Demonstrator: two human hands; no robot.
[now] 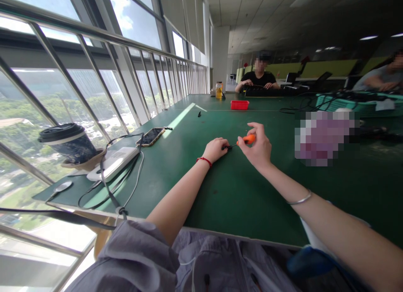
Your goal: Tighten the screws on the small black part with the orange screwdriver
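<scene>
My left hand (216,150) rests on the green tabletop (201,191), its fingers closed on a small black part (227,148) that sticks out past the fingertips. What the part is cannot be made out. In my right hand (258,146) is a screwdriver with an orange handle (250,139), gripped between thumb and fingers. Its thin shaft points left, and the tip meets the black part or lies right at it. Another small black piece (199,114) lies farther back on the table.
A red tray (239,105) and a jar of yellow liquid (218,90) stand toward the back. To the left are a phone (151,137), a white box (113,162) with cables and a lidded cup (69,143). A teal basket (362,105) sits right. A person (260,77) works opposite.
</scene>
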